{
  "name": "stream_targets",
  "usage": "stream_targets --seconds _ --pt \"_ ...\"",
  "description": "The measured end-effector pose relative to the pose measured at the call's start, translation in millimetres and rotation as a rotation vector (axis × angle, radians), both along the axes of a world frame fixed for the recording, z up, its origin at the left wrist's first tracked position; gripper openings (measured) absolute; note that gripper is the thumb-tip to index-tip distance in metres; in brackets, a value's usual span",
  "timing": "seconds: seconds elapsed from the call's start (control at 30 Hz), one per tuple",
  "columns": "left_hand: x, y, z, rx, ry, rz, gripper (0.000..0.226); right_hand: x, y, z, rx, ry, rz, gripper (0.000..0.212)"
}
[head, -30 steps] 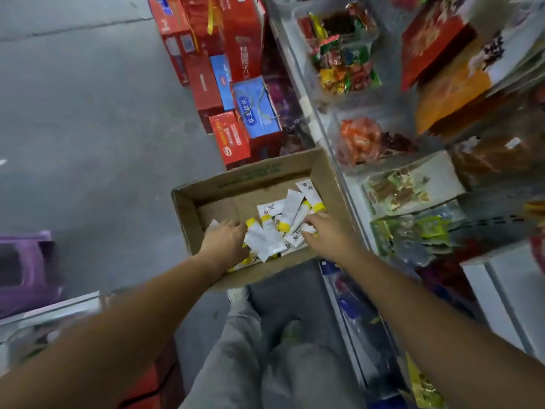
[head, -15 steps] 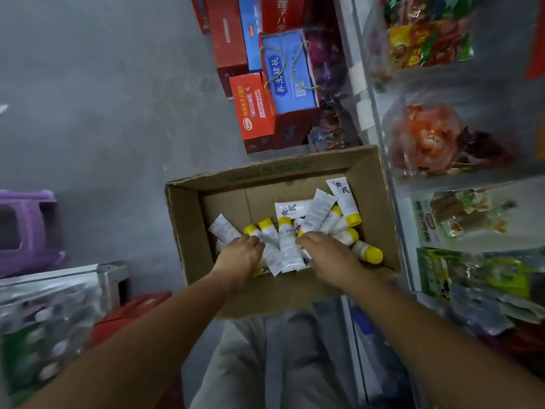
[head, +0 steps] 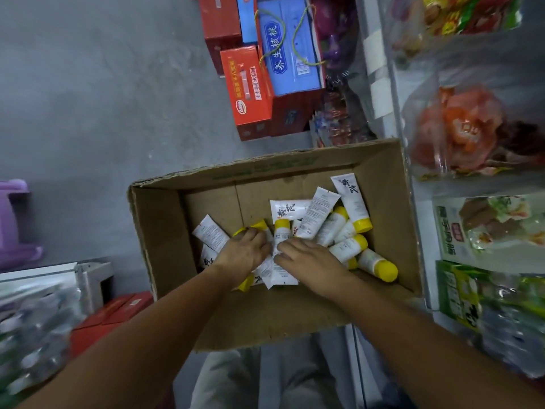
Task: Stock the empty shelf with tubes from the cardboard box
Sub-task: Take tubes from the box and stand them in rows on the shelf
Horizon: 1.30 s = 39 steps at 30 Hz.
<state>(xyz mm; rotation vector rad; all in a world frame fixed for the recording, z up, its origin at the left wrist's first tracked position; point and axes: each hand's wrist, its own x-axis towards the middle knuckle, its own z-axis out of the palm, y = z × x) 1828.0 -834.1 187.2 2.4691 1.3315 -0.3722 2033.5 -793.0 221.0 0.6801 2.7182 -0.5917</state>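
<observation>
An open cardboard box (head: pixel 165 231) sits on the floor in front of me, holding several white tubes (head: pixel 351 199) with yellow caps, piled loosely. Both my hands are inside the box, side by side on the pile. My left hand (head: pixel 243 253) lies palm down over tubes at the left of the heap, fingers curled around them. My right hand (head: pixel 309 259) presses on tubes in the middle, fingertips touching a tube with a barcode (head: pixel 280 240). Whether either hand has lifted a tube clear is hidden by the hands themselves.
Shelving with bagged snacks (head: pixel 460 128) runs along the right, its white edge (head: pixel 380 93) close to the box. Red and blue gift boxes (head: pixel 283 63) are stacked on the grey floor behind. A purple stool (head: pixel 14 219) and a metal rack (head: pixel 88 278) stand at left.
The view has dropped lower and closer over the box. Both hands have shifted together on the pile, gathering tubes toward the middle.
</observation>
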Motion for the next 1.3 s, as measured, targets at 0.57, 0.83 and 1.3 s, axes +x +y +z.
stream_targets --seconds 0.57,0.83,1.3 --pt "-19 -1 -10 0.025 -0.071 0.098 0.043 -22 -13 -3 -0.029 0.149 -0.091 0.032" --pt "-20 -4 -16 0.001 -0.163 0.130 0.067 -24 -8 6 -0.198 0.201 -0.298 0.053" --pt "-11 14 105 -0.282 -0.310 0.523 0.048 12 42 117 -0.279 0.515 -1.014 0.026"
